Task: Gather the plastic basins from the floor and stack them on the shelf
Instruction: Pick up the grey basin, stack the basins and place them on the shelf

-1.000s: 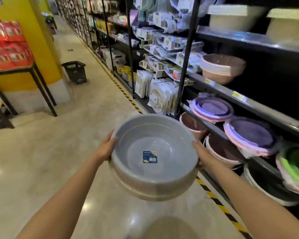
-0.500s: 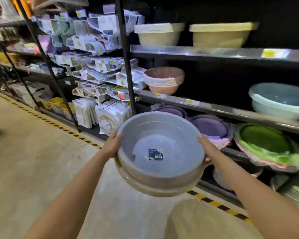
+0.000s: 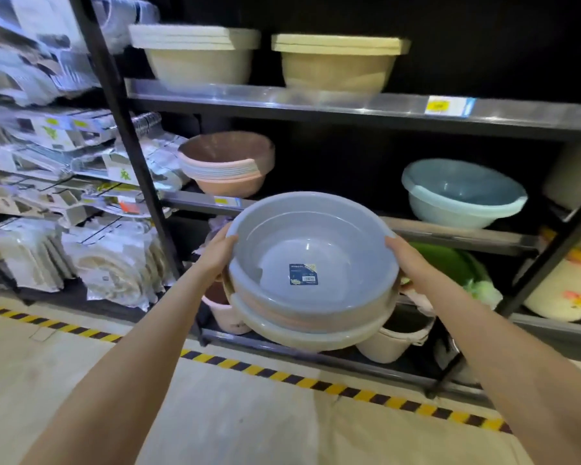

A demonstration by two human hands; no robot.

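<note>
Before the dark shelf, your left hand reaches forward, arm nearly straight, fingers clamped on the left rim of the stacked basins. These nested basins, grey on top, hang in the air level with the middle shelves. Inside the top one sits a blue sticker, its print too small to read. Your right hand grips the opposite rim, thumb over the edge.

Nested grey basins, upright, midair
</note>
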